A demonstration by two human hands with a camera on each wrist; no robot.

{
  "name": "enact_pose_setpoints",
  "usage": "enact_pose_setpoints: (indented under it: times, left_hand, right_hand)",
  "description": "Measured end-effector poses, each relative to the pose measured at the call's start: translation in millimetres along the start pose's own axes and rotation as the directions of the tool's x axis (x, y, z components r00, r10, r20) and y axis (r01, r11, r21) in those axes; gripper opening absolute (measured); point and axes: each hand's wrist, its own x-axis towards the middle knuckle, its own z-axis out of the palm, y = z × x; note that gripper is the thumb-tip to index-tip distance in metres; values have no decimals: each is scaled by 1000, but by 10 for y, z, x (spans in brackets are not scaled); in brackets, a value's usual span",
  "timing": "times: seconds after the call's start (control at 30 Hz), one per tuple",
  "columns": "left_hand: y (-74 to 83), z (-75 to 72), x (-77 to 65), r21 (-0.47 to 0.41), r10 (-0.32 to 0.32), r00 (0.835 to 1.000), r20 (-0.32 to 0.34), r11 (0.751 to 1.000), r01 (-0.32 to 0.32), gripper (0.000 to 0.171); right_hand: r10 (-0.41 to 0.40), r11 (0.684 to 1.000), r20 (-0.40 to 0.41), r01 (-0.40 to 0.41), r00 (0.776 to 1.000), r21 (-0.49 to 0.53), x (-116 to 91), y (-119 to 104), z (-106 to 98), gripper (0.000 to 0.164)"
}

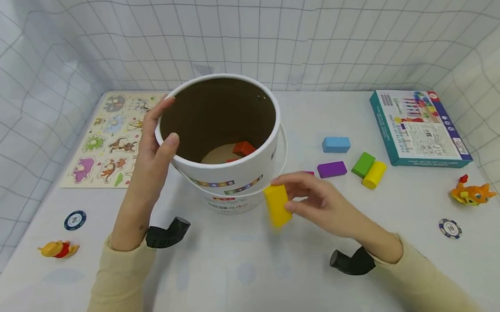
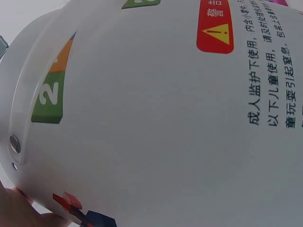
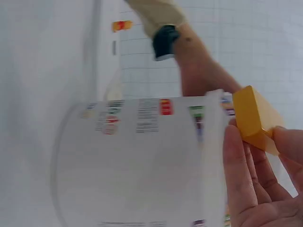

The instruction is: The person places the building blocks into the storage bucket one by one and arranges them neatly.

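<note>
Head: I have right hand point(image 1: 321, 206) pinching yellow block point(image 1: 278, 205), thumb and fingers a block apart, just outside bucket point(image 1: 221, 173); left hand point(image 1: 151, 148) grips bucket's edge, thumb and finger spread. Only here I see red block point(image 1: 244, 149) inside.

Left wrist: warning label point(image 2: 215, 26) shows; fingers mostly cropped, grip I can't tell.

Right wrist: palm faces me, block beside bucket's edge.

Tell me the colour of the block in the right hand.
Yellow; the block shows best in the right wrist view.
</note>
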Motion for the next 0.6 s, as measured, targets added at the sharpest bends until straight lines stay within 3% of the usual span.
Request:
enact_pose_setpoints:
  times: [0.13, 0.23, 0.47, 0.6]
  left_hand:
    - [10, -2, -3, -5, -7, 1000, 1, 1000, 7, 55]
    - [8, 1, -5, -15, -10, 1000, 4, 1000, 10, 55]
    - [-6, 7, -15, -23, -22, 1000, 11, 999, 22, 54]
    - [10, 3, -9, -24, -26, 1000, 12, 999, 26, 54]
  right_hand:
    - [-155, 988, -107, 153, 982, -23, 282, -439, -152, 39]
    - [-217, 975, -134, 209, 967, -73, 564, -645, -229, 41]
    - [-151, 966, -53, 136, 987, -222, 1149, -722, -280, 40]
    - [-97, 919, 30, 101, 995, -380, 1346, -727, -278, 39]
